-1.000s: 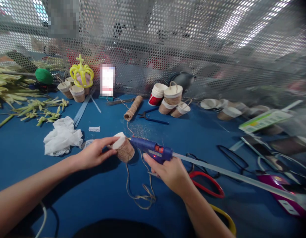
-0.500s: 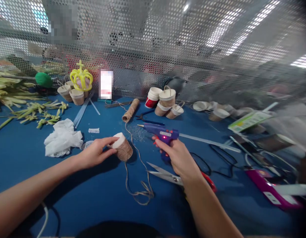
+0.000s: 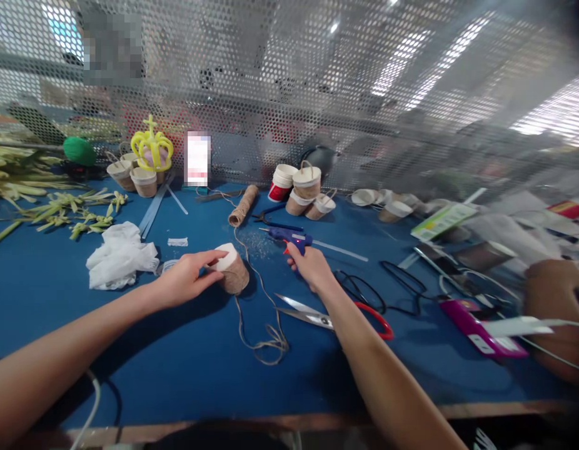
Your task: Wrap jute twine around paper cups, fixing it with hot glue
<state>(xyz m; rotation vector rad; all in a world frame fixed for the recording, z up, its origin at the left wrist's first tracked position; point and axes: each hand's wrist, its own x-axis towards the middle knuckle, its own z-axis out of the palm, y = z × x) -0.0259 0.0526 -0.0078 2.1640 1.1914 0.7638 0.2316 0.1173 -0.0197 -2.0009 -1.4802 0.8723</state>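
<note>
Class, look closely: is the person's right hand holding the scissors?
No, the right hand holds the blue glue gun, while the scissors lie on the table.

The bench [image 3: 177,375] was blue on top. A roll of twine [image 3: 243,206] lay on it near some pliers [image 3: 266,219]. Closer to the front were loose string [image 3: 276,342] and open scissors [image 3: 318,318]. White cloth [image 3: 122,257] lay to the left, and a purple power strip [image 3: 468,324] to the right.

We see a smooth, matt blue tabletop [image 3: 177,369], rough fibrous twine on the spool [image 3: 244,205], and a coarse brown wrap on the small pot [image 3: 237,277] below its matt white rim. The glue gun [image 3: 281,234] looks like smooth plastic, the scissors' blades [image 3: 319,319] shiny metal, the crumpled bundle [image 3: 120,257] soft cloth.
</note>
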